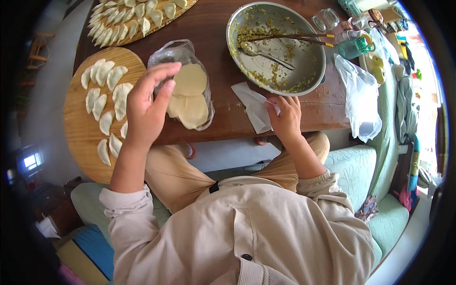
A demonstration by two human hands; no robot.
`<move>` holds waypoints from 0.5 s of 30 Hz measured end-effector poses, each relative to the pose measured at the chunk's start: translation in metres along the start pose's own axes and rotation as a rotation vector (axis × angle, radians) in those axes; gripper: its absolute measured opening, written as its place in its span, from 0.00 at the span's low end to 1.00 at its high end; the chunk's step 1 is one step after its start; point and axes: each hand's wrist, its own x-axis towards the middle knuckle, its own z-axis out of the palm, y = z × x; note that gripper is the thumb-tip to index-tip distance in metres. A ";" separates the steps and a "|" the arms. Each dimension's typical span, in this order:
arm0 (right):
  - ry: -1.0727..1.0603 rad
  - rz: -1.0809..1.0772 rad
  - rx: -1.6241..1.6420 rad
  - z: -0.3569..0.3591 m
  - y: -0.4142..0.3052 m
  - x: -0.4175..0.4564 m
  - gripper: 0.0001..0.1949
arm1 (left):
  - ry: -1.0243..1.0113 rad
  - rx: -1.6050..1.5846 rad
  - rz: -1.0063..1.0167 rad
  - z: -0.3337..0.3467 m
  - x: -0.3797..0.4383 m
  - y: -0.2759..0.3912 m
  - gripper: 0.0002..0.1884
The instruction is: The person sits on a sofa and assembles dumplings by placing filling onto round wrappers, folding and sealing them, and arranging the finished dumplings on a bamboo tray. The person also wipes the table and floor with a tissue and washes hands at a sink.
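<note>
My left hand (148, 103) is raised with thumb and fingers apart, holding nothing, between a round wooden board (80, 142) of folded dumplings (105, 123) and a clear plastic bag (171, 53). Round dough wrappers (190, 80) lie overlapping on that bag. My right hand (286, 115) pinches the edge of a white paper sheet (254, 107) near the table's front edge. Just beyond it stands a large metal bowl (256, 83) with bits of green and yellow filling stuck inside. A metal spoon (270, 58) and a pair of chopsticks (302, 35) rest in the bowl.
A second board (156, 26) full of dumplings lies at the far left of the dark wooden table (210, 46). Glass jars (326, 19) and a green bottle (351, 48) stand at the right, near a crumpled white plastic bag (359, 96). Pale green cushions (351, 167) are beside me.
</note>
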 end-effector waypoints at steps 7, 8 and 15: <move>0.066 1.028 1.016 -0.033 -0.032 0.003 0.05 | -0.025 -0.227 -0.272 -0.042 -0.024 0.036 0.11; 0.097 0.989 1.014 -0.030 -0.025 -0.005 0.05 | -0.029 -0.243 -0.333 -0.051 -0.031 0.045 0.11; 0.532 1.119 1.562 -0.046 -0.052 -0.043 0.02 | -0.082 -0.196 -0.359 -0.102 -0.109 0.040 0.11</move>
